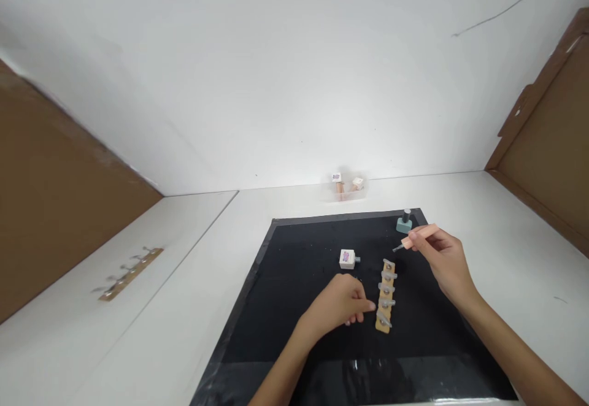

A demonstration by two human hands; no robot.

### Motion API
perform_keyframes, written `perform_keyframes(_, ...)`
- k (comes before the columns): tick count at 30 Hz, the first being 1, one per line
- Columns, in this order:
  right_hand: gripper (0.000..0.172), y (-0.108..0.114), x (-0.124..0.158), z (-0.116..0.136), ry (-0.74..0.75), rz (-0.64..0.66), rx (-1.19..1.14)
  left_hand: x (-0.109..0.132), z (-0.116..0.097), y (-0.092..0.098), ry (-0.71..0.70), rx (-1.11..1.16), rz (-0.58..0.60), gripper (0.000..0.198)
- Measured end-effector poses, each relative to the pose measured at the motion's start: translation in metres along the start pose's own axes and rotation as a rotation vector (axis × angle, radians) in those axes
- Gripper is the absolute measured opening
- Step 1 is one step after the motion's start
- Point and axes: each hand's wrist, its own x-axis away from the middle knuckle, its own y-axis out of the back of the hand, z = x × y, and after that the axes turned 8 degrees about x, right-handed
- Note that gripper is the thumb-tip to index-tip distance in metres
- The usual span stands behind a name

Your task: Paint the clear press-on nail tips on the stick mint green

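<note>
My right hand (pixel 439 256) pinches the peach cap of a nail polish brush (pixel 419 237), its bristles pointing down and left above the far end of a nail tip stand. That stand (pixel 385 309) is a narrow wooden strip carrying several clear nail tips. Close to its near left side is my left hand (pixel 343 303), fingers curled in and thumb reaching toward the strip; I see nothing held there. A white nail polish bottle (pixel 346 259) with a purple label lies uncapped beyond my left hand, neck to the right. Behind my right hand is a teal polish bottle (pixel 404 225) with a grey cap.
A black mat (pixel 294 283) covers part of the white table. At the back, a clear tray (pixel 352 195) holds more bottles. Another strip with nail tips (pixel 131 274) lies far left. Cardboard panels (pixel 55 197) stand at both sides, with a white wall behind.
</note>
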Motion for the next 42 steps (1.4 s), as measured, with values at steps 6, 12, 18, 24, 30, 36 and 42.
perform_keyframes(6,0.03,0.0,0.0,-0.004,0.005,0.037,0.027,-0.001,0.007,0.038,-0.247,-0.147,-0.539,0.01)
perform_keyframes(12,0.024,-0.003,0.0,-0.007,0.0,0.133,0.081,-0.023,0.024,0.04,-0.417,-0.139,-0.448,0.037)
perform_keyframes(18,0.02,-0.001,0.008,-0.003,0.069,0.155,0.1,-0.02,0.012,0.038,-0.454,0.426,-0.271,0.035)
perform_keyframes(24,0.008,-0.003,0.023,0.007,0.407,0.146,0.229,-0.008,0.003,0.029,-0.51,1.005,-0.055,0.054)
perform_keyframes(30,0.033,-0.005,0.027,0.017,0.754,0.243,0.299,-0.01,0.001,0.021,-0.485,1.12,-0.006,0.053)
perform_keyframes(36,0.038,-0.006,0.028,0.017,0.826,0.276,0.364,-0.007,-0.002,0.019,-0.55,1.141,-0.019,0.054)
perform_keyframes(42,0.038,-0.007,0.03,0.016,0.85,0.353,0.375,-0.004,-0.003,0.019,-0.591,1.141,-0.072,0.056)
